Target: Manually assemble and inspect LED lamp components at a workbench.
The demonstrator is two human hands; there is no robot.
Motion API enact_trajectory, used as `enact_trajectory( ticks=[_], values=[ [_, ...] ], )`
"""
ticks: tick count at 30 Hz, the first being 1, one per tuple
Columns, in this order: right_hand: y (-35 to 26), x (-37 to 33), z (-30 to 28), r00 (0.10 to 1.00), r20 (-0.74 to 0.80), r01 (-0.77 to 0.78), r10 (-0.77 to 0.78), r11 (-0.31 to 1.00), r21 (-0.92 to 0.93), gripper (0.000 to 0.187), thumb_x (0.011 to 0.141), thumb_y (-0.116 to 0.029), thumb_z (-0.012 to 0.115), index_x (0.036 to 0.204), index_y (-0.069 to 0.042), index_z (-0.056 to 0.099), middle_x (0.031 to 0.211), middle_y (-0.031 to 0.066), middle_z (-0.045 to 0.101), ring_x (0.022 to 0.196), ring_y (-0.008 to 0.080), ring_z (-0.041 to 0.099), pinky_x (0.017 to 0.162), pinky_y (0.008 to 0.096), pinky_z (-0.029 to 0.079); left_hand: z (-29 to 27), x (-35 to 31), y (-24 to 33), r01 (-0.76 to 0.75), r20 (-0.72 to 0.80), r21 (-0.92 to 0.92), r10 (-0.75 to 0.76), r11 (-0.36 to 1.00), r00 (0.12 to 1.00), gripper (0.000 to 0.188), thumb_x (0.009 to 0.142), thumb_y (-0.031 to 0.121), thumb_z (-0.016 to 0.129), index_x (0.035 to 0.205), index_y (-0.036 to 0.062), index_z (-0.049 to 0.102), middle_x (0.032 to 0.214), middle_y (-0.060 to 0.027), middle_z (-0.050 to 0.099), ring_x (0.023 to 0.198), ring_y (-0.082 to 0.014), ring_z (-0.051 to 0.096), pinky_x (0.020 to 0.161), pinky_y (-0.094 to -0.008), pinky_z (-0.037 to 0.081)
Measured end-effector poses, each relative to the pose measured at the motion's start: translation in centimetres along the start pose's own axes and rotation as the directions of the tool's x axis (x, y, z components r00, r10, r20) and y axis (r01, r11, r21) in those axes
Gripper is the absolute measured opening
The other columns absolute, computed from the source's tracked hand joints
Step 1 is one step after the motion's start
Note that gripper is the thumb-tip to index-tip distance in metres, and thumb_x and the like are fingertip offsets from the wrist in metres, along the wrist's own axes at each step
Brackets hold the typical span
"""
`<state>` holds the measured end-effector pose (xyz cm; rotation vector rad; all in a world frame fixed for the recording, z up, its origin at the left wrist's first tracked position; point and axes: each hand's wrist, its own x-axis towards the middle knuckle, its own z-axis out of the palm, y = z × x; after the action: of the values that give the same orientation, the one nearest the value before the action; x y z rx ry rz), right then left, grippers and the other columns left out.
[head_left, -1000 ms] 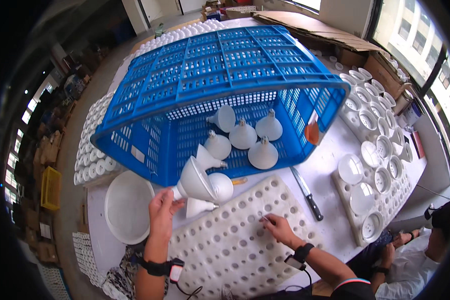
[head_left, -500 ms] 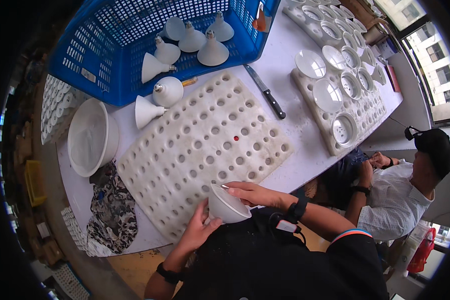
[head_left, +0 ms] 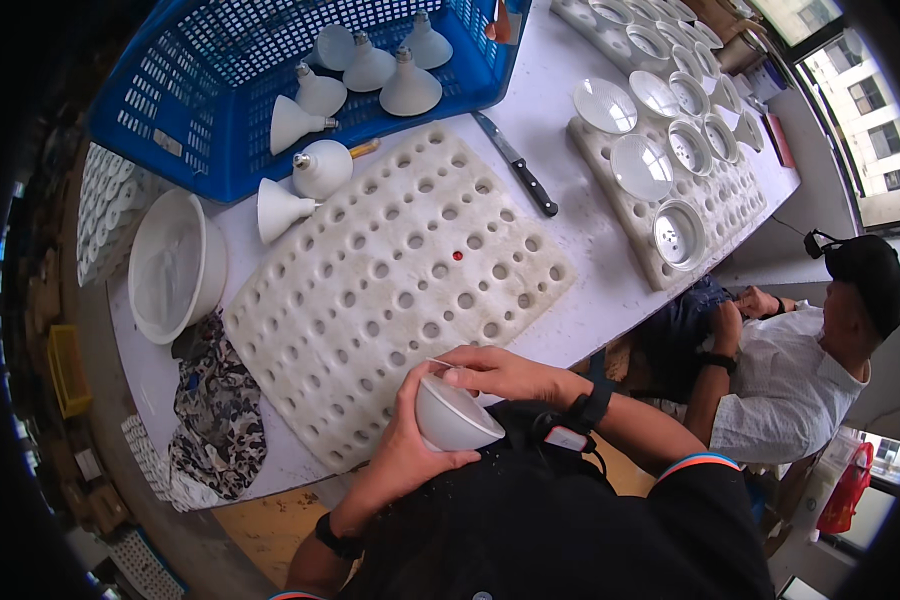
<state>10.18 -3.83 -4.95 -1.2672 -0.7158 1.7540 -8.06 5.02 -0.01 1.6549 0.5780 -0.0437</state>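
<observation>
Close to my body, at the near edge of a pale foam board point(head_left: 370, 300) full of round holes, my left hand point(head_left: 402, 450) is wrapped round a white cone-shaped lamp housing point(head_left: 458, 420). The housing is tilted, its wide rim turned toward my lower right. My right hand point(head_left: 505, 374) bends over its upper end with the fingers pinched together. A thin, pale sliver shows by those fingertips; what it is, I cannot make out. On the board lies a small red piece point(head_left: 458, 256).
A blue crate point(head_left: 185, 165) holds several white reflector bulbs; two more bulbs point(head_left: 322, 170) lie outside it. A knife point(head_left: 518, 165) lies beyond the board. Also there: a white basin point(head_left: 177, 268), camouflage cloth point(head_left: 218, 420), a tray of lamp parts point(head_left: 625, 215). A person point(head_left: 790, 370) sits at right.
My left hand has shifted up and wrapped further round the lamp housing. My right fingers have moved slightly left over its upper end. The whole view has shifted a little.
</observation>
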Motion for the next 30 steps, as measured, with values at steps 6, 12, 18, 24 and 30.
enact_trajectory(
  ticks=[6,12,18,24,30],
  values=[
    [-2.3,-2.1,-4.0,0.912,-0.354,-0.068,-0.209,0.772,-0.632,0.023,0.086,-0.013,0.050,0.104,-0.003,0.061,0.075,0.0148,0.062,0.067,0.0264,0.061,0.063,0.0349,0.048,-1.1,1.3,-2.9,-0.022,-0.222,0.367,0.111,0.930,0.969,0.107,0.054,0.011,0.083,0.137,0.0093,0.015,0.130,-0.0218,0.030,0.120,-0.0369,0.036,0.097,-0.0422,0.037],
    [-1.2,-4.8,0.8,0.933,-0.225,-0.028,-0.279,0.569,-0.822,0.029,0.084,-0.016,0.053,0.112,-0.012,0.056,0.072,0.0139,0.062,0.062,0.0320,0.061,0.056,0.0402,0.049,-1.2,1.4,-4.6,0.098,-0.228,0.401,-0.005,0.911,0.974,0.104,0.055,0.010,0.082,0.136,0.0107,0.017,0.131,-0.0232,0.026,0.120,-0.0416,0.035,0.095,-0.0452,0.039],
    [-0.1,-4.4,3.7,0.916,-0.291,-0.008,-0.275,0.713,-0.701,0.038,0.087,-0.014,0.049,0.125,-0.013,0.047,0.075,0.0163,0.062,0.065,0.0340,0.060,0.058,0.0411,0.049,-0.6,1.2,-5.7,0.028,-0.263,0.478,0.112,0.878,0.958,0.109,0.055,0.013,0.083,0.138,0.0108,0.012,0.133,-0.0258,0.023,0.117,-0.0433,0.038,0.094,-0.0458,0.039],
    [-0.7,-4.3,3.8,0.944,-0.279,-0.051,-0.178,0.753,-0.656,0.038,0.088,-0.013,0.049,0.126,-0.013,0.046,0.075,0.0182,0.062,0.066,0.0355,0.060,0.059,0.0415,0.048,-0.4,1.3,-5.6,0.104,-0.284,0.262,-0.027,0.959,0.959,0.110,0.056,0.011,0.082,0.138,0.0049,0.009,0.133,-0.0253,0.027,0.121,-0.0412,0.035,0.097,-0.0436,0.037],
    [-0.5,-4.4,3.9,0.947,-0.267,-0.039,-0.178,0.763,-0.646,0.037,0.087,-0.013,0.050,0.124,-0.014,0.049,0.075,0.0185,0.062,0.065,0.0355,0.060,0.060,0.0422,0.048,-0.1,1.0,-6.1,0.103,-0.300,0.262,-0.020,0.959,0.954,0.109,0.056,0.009,0.081,0.138,0.0039,0.009,0.130,-0.0247,0.031,0.118,-0.0404,0.038,0.096,-0.0432,0.038]
  ],
)
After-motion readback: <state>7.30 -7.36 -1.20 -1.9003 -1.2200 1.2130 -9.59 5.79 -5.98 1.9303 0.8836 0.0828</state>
